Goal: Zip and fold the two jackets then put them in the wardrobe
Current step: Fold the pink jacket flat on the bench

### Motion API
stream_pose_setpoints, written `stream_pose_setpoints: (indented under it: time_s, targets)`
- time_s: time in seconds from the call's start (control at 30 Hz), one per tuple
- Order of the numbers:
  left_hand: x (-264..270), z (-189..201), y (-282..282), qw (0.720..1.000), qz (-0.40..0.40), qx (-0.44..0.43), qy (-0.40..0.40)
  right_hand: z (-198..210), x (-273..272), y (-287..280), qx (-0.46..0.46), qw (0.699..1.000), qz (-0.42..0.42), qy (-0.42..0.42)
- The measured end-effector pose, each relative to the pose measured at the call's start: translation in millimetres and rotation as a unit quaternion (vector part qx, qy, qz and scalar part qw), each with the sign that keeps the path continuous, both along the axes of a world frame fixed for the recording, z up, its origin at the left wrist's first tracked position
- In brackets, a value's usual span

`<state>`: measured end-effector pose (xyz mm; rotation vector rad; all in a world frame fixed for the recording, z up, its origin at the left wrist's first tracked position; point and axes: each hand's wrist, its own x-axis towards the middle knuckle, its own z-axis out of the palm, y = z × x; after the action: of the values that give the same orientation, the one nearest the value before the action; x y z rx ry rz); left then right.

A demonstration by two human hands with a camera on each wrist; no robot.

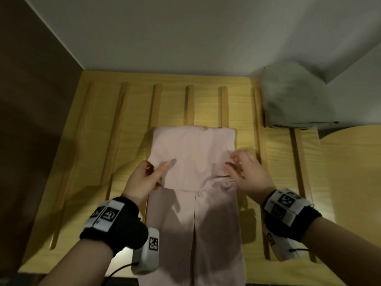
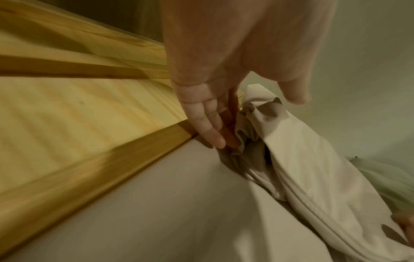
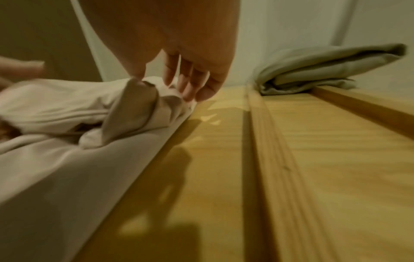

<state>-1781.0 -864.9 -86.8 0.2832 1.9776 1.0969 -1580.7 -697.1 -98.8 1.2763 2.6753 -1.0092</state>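
Note:
A pale pink jacket lies lengthwise on a wooden slatted surface, its far part folded back over the near part. My left hand holds the left edge of the folded layer, thumb on top and fingers underneath. In the left wrist view the cloth rises to a peak between my thumb and fingers. My right hand pinches the right edge, where the fabric bunches up under my thumb and fingertips. A grey-green jacket sits folded at the back right.
Raised wooden strips run front to back across the surface. A white wall stands behind it and a brown panel closes the left side. The grey-green bundle rests across one strip, well right of my right hand.

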Motion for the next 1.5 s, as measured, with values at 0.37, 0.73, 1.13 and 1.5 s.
stream_pose_setpoints:
  time_s: [0.37,0.73,1.13,1.5]
  targets:
    - [-3,-6,-7,0.986,0.040,0.024,-0.160,-1,7,-9,-0.197,0.972,-0.099,-0.087]
    - [1,-18,-19,0.991,0.040,0.036,-0.121,5,15,-20,-0.262,0.956,-0.090,0.093]
    - [-4,-25,-31,0.990,-0.075,-0.088,0.082,-3,13,-30,-0.264,0.934,-0.219,0.103]
    - [-10,-35,-42,0.981,-0.170,-0.083,0.039,1,3,-28,-0.245,0.954,-0.167,0.048]
